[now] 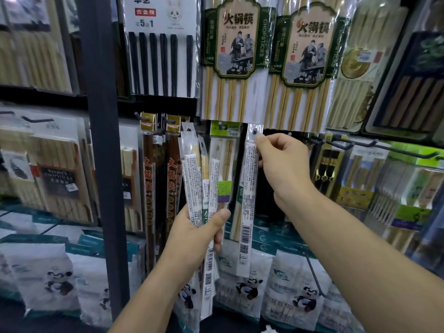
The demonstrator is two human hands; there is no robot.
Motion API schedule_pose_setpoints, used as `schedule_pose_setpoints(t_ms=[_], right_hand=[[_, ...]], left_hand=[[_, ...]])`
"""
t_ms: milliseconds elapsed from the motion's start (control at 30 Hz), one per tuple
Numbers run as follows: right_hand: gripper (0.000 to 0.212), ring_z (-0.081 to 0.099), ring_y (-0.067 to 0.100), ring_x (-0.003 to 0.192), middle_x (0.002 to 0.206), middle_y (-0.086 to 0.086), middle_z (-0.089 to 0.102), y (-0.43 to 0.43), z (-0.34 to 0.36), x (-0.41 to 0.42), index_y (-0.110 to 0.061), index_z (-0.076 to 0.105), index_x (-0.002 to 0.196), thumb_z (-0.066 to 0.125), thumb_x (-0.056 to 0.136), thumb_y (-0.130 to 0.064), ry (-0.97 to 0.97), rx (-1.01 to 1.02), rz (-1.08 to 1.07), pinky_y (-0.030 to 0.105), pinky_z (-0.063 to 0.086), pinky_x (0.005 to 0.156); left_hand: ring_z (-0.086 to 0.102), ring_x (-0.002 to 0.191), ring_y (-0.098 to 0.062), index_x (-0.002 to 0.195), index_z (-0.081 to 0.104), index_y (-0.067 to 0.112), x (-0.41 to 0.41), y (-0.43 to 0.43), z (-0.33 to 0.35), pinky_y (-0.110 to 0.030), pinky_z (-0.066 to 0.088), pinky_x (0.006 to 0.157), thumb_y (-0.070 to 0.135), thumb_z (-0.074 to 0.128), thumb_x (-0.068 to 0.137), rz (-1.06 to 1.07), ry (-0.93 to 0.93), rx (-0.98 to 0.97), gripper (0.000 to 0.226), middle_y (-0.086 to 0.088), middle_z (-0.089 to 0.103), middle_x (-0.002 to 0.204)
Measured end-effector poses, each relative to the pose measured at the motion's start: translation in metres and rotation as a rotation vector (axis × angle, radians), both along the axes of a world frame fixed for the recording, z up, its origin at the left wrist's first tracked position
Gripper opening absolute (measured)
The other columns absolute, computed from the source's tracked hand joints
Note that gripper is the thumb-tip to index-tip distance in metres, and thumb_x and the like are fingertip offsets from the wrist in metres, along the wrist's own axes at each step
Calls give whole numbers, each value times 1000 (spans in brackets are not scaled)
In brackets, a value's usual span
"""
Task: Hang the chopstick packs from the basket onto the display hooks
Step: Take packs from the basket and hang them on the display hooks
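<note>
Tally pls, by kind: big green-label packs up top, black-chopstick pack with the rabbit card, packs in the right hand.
Green-label packs: 2
Rabbit-card black pack: 1
Pack in right hand: 1
Total: 4

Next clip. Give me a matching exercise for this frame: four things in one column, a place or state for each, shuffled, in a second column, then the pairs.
Column one:
1. left hand
2. right hand
3. black chopsticks
4. panda bags

Column two:
A. at the bottom of the display
B. pinches the top of one pack at a hook
C. in the top row, on a white card
D. grips a fan of packs

Pairs: 1-D, 2-B, 3-C, 4-A.
</note>
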State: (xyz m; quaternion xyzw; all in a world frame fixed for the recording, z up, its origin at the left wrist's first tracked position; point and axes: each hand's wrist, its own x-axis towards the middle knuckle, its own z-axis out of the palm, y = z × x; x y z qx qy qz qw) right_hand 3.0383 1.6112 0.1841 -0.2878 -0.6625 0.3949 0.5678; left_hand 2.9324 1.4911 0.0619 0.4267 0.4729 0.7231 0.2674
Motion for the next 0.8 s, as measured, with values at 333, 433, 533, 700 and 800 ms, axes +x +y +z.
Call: schedule_pose_setpoints(t_ms=[333, 433, 533, 700, 800], right_hand=[[20, 53, -5, 60, 71, -7, 61, -8, -21, 7, -19, 67, 83, 69, 93, -36, -55, 38, -83, 21, 46, 63], [18, 58, 0, 60, 75, 3, 69, -22, -28, 5, -20, 72, 84, 69, 94, -35, -103, 11, 119, 18, 50, 57], [18, 58, 0, 57, 69, -6, 66, -29, -30, 1, -19, 74, 86, 69, 95, -34, -128, -39, 253, 13, 45, 51], [18, 55, 6, 57, 71, 0, 61, -26, -24, 2, -19, 73, 83, 67, 96, -30, -43, -65, 259, 19, 44, 51], [31, 47, 12, 56, 67, 5, 51, -18, -13, 5, -12, 67, 75, 62, 99, -30, 10, -53, 164, 19, 38, 47]], left_hand=[[57, 56, -17, 94, 64, 11, 4, -2, 4, -26, 48, 45, 43, 72, 83, -122, -222, 30, 35, -8, 60, 75], [65, 60, -21, 106, 67, 8, 5, -1, 4, -31, 56, 51, 41, 75, 85, -147, -247, 36, 40, -10, 66, 77], [68, 62, -23, 97, 75, 19, 6, 0, 3, -33, 58, 54, 51, 83, 75, -148, -215, 35, 40, -11, 70, 78], [76, 93, -28, 110, 77, 25, 5, 4, 0, -45, 63, 73, 61, 86, 70, -127, -167, 74, 54, -11, 78, 108], [75, 96, -21, 100, 79, 25, -1, 4, -1, -47, 60, 83, 59, 79, 76, -26, -152, 46, 42, -3, 78, 102]])
